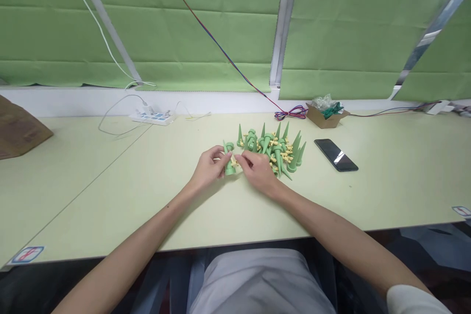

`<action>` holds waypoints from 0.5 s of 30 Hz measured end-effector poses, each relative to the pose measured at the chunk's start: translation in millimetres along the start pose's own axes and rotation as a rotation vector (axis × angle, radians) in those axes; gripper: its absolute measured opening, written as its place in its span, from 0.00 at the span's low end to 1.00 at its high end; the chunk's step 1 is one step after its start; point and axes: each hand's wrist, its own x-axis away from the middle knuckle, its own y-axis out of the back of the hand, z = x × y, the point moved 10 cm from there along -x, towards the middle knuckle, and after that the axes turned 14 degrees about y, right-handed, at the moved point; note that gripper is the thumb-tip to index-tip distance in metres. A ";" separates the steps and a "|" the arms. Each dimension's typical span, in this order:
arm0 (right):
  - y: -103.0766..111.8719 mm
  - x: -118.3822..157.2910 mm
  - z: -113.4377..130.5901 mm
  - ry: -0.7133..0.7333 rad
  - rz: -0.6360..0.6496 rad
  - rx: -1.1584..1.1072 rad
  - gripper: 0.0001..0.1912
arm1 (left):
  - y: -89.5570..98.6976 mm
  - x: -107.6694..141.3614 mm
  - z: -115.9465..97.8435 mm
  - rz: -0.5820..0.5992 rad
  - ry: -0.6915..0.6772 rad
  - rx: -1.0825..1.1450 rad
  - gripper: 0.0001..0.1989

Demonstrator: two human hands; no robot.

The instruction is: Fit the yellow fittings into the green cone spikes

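Observation:
My left hand is closed around a green plastic plant-watering spike, held just above the tabletop. A small yellow valve sticks out from the spike's side toward my right hand. The right thumb and fingers are pinched together at the valve's outer end; whether they grip it or something smaller is hidden. Right behind that hand lies a pile of similar green spikes with yellow valves, some standing point up and others on their sides.
A black phone lies right of the pile on the pale table. Behind it stands a small cardboard box with plastic wrap and green material. Coiled wire and a white power strip sit along the wall; brown paper is far left.

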 end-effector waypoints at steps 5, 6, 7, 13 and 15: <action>2.5 -1.0 -6.5 -0.036 0.092 0.169 0.15 | -0.6 -0.1 11.5 -0.026 0.063 -0.148 0.21; 0.9 -0.6 -7.5 -0.044 0.118 0.192 0.15 | -2.2 0.0 13.3 -0.022 0.065 -0.178 0.21; -0.8 -0.2 -8.1 -0.049 0.142 0.211 0.15 | -3.9 0.0 15.0 -0.017 0.065 -0.202 0.21; -10.3 1.2 -9.6 -0.071 0.250 0.251 0.12 | -8.4 -2.3 15.7 -0.036 -0.011 -0.342 0.17; -12.5 2.0 -10.8 -0.085 0.291 0.268 0.12 | -8.5 -3.1 13.3 -0.059 -0.053 -0.387 0.14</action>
